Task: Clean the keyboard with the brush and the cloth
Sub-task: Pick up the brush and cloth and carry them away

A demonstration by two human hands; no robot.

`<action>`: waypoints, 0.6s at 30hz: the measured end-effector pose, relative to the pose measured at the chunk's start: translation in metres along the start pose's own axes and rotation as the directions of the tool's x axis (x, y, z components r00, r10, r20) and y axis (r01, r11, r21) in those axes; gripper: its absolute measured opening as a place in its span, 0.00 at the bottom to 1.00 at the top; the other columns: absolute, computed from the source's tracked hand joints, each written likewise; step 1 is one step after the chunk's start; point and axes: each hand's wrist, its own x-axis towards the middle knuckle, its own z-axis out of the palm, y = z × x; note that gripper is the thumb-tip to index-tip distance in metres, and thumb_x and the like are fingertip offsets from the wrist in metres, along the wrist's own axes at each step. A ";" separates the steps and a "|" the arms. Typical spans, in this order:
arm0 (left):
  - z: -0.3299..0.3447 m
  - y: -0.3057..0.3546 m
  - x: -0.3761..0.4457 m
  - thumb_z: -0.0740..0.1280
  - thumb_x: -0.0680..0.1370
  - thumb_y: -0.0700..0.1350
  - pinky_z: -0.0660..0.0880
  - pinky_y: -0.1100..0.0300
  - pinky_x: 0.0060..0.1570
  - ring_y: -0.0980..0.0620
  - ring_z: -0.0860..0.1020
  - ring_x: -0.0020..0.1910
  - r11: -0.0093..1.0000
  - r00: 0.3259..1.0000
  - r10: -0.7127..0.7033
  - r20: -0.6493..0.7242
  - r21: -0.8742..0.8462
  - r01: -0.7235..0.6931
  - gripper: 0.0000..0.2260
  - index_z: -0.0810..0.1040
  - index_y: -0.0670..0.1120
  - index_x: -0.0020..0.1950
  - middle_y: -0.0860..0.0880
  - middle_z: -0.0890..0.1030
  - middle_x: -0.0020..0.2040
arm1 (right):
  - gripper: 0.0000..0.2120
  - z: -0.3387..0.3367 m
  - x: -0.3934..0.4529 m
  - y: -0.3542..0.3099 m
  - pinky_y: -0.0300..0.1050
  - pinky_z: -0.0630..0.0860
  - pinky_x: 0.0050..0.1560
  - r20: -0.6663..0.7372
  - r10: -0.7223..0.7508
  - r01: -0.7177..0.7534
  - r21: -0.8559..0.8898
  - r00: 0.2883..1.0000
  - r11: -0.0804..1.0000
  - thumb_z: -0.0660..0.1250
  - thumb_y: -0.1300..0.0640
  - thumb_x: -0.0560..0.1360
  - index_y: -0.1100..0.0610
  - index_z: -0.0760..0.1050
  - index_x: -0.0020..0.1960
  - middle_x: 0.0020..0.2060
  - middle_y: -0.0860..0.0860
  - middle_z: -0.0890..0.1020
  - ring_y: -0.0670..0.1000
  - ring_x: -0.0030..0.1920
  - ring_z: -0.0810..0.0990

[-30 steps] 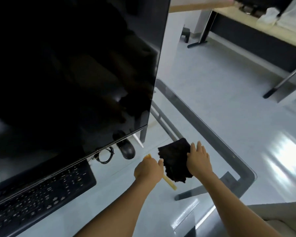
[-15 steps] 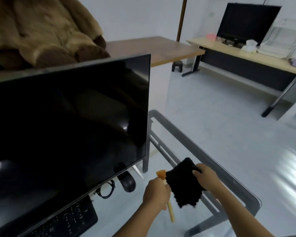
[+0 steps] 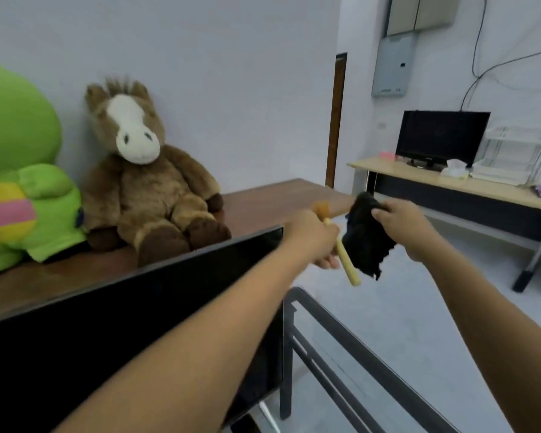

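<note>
My left hand grips a wooden-handled brush in a fist, its orange bristle end pointing up and the handle slanting down to the right. Just to its right, my right hand pinches a black cloth that hangs crumpled below the fingers. Both hands are raised in the air above the right end of the black monitor. The keyboard is out of view.
The glass desk's dark metal frame runs below the hands. A brown horse plush and a green plush sit on a wooden table behind the monitor. Another desk with a monitor stands at the far right.
The view has tilted up from the desk, so keyboard and mouse have left the frame. Both hands lifted the brush and cloth off the glass into the air.
</note>
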 end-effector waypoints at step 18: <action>-0.127 -0.024 0.101 0.58 0.83 0.42 0.72 0.66 0.19 0.51 0.76 0.28 0.955 0.937 -0.232 -0.262 0.124 0.271 0.12 0.73 0.34 0.49 0.41 0.76 0.33 | 0.13 0.097 0.118 -0.058 0.51 0.76 0.61 0.263 0.028 -0.052 0.084 0.964 0.995 0.59 0.56 0.81 0.62 0.74 0.60 0.54 0.59 0.78 0.57 0.54 0.78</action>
